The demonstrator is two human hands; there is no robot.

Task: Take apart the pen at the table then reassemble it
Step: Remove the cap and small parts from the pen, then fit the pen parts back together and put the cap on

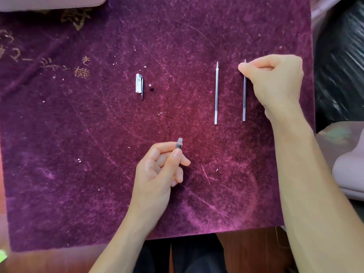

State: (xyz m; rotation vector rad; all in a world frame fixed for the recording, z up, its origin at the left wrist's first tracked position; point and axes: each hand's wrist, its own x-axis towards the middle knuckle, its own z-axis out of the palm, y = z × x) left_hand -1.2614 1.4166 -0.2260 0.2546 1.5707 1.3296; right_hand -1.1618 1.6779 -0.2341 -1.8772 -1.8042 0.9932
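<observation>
The pen lies in pieces on a purple velvet cloth (98,134). My left hand (157,174) holds a short grey threaded pen piece (179,143) upright between thumb and forefinger. My right hand (275,79) pinches the upper end of a thin refill (244,95) that lies lengthwise on the cloth. A second thin refill (216,93) lies parallel to it, a little to the left, untouched. Farther left sits the clear pen cap with its clip (139,84), and beside it are two tiny round parts (150,87).
The cloth covers a wooden table (246,245); its front edge is near my body. A pale pink object (49,2) lies at the top left corner. A pink item (348,168) and black plastic wrap (338,66) sit off the cloth on the right.
</observation>
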